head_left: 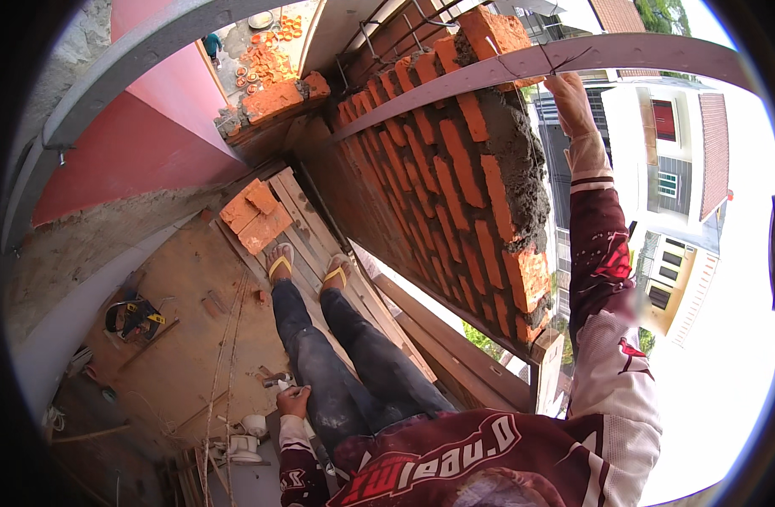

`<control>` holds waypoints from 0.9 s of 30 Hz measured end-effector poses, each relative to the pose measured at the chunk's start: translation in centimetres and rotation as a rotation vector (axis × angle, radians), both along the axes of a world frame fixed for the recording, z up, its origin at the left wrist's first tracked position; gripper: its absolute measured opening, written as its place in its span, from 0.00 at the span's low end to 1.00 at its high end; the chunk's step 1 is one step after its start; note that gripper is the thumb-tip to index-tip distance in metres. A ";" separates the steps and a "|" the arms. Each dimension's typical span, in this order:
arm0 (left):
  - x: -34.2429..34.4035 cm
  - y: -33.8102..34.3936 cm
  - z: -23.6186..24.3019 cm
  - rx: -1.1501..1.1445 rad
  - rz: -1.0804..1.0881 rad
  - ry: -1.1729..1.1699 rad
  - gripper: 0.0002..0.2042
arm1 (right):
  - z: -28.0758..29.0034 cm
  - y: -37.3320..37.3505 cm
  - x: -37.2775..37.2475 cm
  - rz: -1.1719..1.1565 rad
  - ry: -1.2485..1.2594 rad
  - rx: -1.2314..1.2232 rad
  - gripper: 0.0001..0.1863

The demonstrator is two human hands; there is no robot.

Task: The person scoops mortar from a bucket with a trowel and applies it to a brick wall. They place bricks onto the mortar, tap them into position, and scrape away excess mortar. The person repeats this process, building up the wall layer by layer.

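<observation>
My right hand (571,103) reaches far out past the top end of a red brick wall (442,182). Its fingers are bent together just under a long pale flat strip (455,84), where dark thin string (565,59) is tied round it. What these fingers hold, if anything, is too small to name. Wet grey mortar (522,169) coats the wall's edge beside my right forearm. Low by my left thigh, my left hand (293,401) is closed round a small object with a pale end (283,385), whose kind I cannot make out.
I stand in sandals on wooden planks (379,308), with loose bricks (256,215) by my feet. Ropes (222,363) hang at the left. A tool bag (134,319) lies on the lower floor. Houses (674,270) show beyond the wall, and bricks lie far below.
</observation>
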State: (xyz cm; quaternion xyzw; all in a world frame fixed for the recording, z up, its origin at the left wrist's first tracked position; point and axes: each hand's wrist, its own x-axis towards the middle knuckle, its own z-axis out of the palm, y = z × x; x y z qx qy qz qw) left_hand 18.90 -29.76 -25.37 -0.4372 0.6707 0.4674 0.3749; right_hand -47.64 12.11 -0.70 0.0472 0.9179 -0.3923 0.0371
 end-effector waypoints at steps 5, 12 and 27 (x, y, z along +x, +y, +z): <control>2.1 0.6 -1.0 0.036 0.079 0.068 0.14 | -3.1 0.9 0.2 0.248 -0.022 -0.028 0.23; 2.2 1.3 -1.5 0.052 0.099 0.036 0.13 | -2.2 0.6 0.2 0.201 -0.060 0.010 0.22; 2.7 2.1 -0.9 0.042 0.121 -0.005 0.18 | -2.8 -8.2 15.7 -0.029 0.810 -0.009 0.26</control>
